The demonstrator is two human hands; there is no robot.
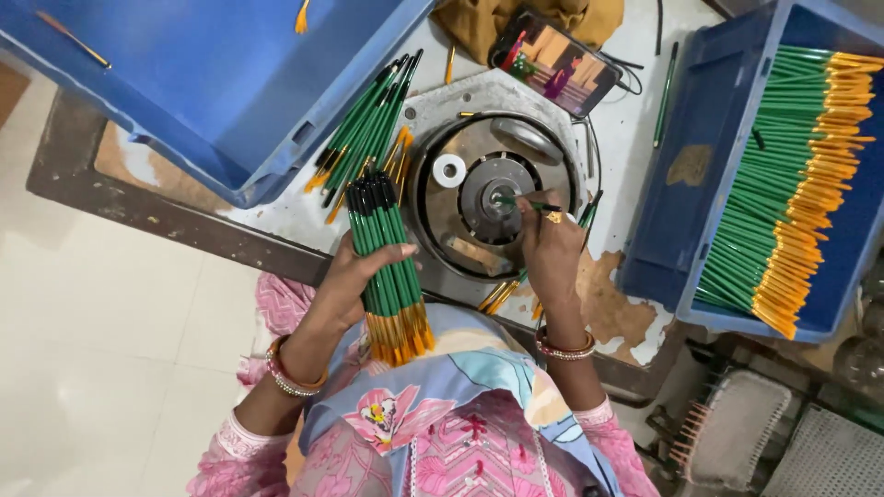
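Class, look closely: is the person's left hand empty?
No, the left hand grips a thick bundle of green-handled, orange-tipped paintbrushes held upright over the table edge.

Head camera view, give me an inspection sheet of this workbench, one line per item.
Surface: white worktop with chipped, worn patches.
Job's things: bundle of green-handled paintbrushes; round grey metal machine.
Clutter: loose green brushes; blue plastic crate of stacked brushes; empty blue crate; phone.
Hands: left hand grips the bundle; right hand holds one brush at the machine.
Cables: black cable by the phone.
Surroundings: pale tiled floor.
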